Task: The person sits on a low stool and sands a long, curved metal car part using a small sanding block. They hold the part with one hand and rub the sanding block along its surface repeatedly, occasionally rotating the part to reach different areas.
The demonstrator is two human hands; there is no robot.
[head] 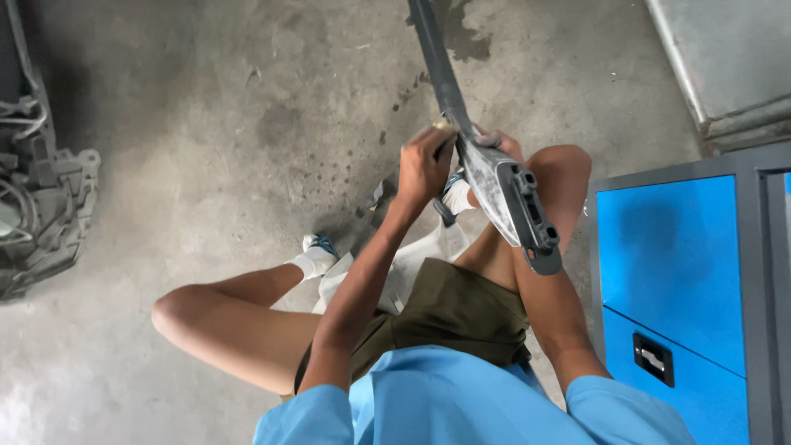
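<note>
A long grey plastic trim bar with a slotted bracket end [503, 185] runs from the far middle of the scene down across the person's right knee, its near end resting over the thigh. The left hand [424, 165] is clenched around a small tan pad [445, 126], pressing it on the bar's left edge. The right hand [500, 144] lies mostly hidden behind the bar, fingers curled on its far side, gripping it. The person sits low on the stained concrete floor [231, 107]. A blue metal cabinet with a black latch [671, 272] stands at the right, and a dark grey moulded car part [41, 206] lies far left.
</note>
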